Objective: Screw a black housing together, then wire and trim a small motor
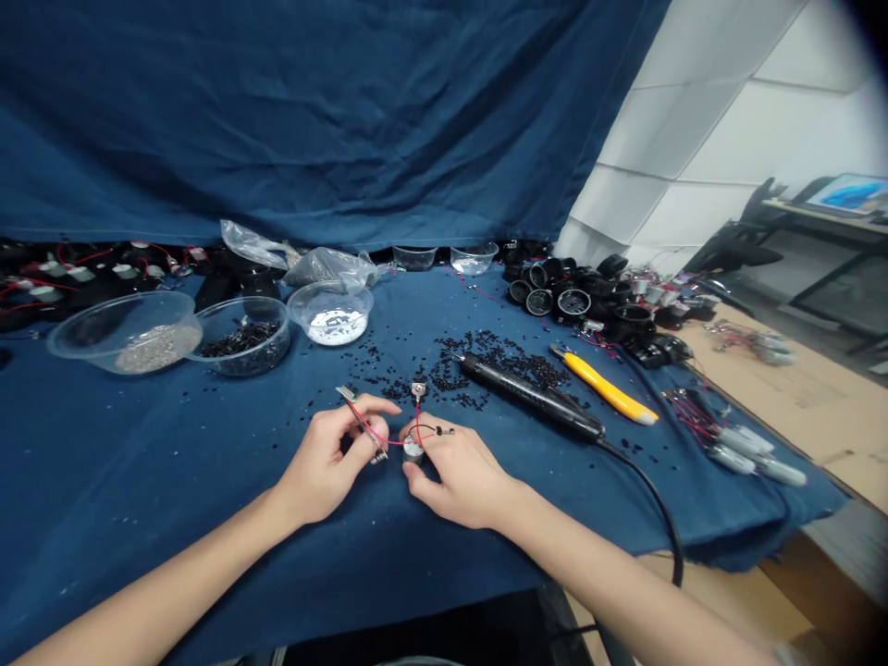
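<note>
Leaving room before the near cloth edge, left fingers pinch a strip, right fingers a motor.

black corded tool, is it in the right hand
No, the black corded tool lies on the blue cloth, while the right hand has its fingers at a small metal cylinder with wires.

On the blue-covered worktop, the left hand has a slim wired piece in its grip, while the right hand grasps a small round metal part; red wire runs between the two. Beyond them lie scattered black bits, a black corded driver and a yellow-handled tool. Three clear tubs stand toward the left; black round housings are heaped at the far right, and silvery cylinders lie nearer.
</note>
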{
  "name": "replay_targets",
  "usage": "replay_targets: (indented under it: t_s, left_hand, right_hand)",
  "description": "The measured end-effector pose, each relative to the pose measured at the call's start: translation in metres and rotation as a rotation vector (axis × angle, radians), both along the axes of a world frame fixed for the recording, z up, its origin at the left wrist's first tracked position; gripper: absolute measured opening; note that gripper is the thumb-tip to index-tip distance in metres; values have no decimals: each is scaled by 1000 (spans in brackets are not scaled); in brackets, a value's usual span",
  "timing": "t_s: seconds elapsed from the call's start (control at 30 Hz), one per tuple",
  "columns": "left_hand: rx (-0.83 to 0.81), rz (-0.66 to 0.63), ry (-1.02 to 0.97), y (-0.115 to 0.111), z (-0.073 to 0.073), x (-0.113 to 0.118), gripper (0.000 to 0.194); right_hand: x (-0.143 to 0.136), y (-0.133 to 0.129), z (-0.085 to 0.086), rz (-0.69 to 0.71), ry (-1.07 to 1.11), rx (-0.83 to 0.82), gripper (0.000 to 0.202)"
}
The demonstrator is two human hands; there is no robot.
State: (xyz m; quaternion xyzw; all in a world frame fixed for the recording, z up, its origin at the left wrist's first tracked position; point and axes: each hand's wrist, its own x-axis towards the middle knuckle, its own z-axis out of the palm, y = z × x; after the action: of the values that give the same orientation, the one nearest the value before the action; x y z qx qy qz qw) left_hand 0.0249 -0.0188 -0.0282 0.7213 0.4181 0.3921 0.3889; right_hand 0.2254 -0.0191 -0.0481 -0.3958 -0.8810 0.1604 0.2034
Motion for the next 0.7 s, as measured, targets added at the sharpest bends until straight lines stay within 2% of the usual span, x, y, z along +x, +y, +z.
replay_targets:
  t_s: [0.13,0.2,0.33,0.43,0.53,0.63,0.7]
  left_hand:
    - [242,0,-1,-8,17,2,12]
    - [287,-4,27,-10,30,7,8]
    - [180,74,68,-2,58,25,18]
    - [74,103,113,19,69,39,27]
    - [-40,20,181,46,67,48,36]
    - [-176,-112,276,66,56,47,50]
    - [-217,-136,327,71,45,40,58]
  right_hand:
    - [0,-1,-1,16,-3,-3,22]
    - [1,-1,0,31,19,-15,27]
    - [1,-2,3,38,57,-20,26]
    - [2,-4,4,19,65,-17,24]
    - [4,-5,3,17,68,-12,24]
    - [5,-3,1,31,90,-20,24]
    - [6,-2,0,23,101,-27,24]
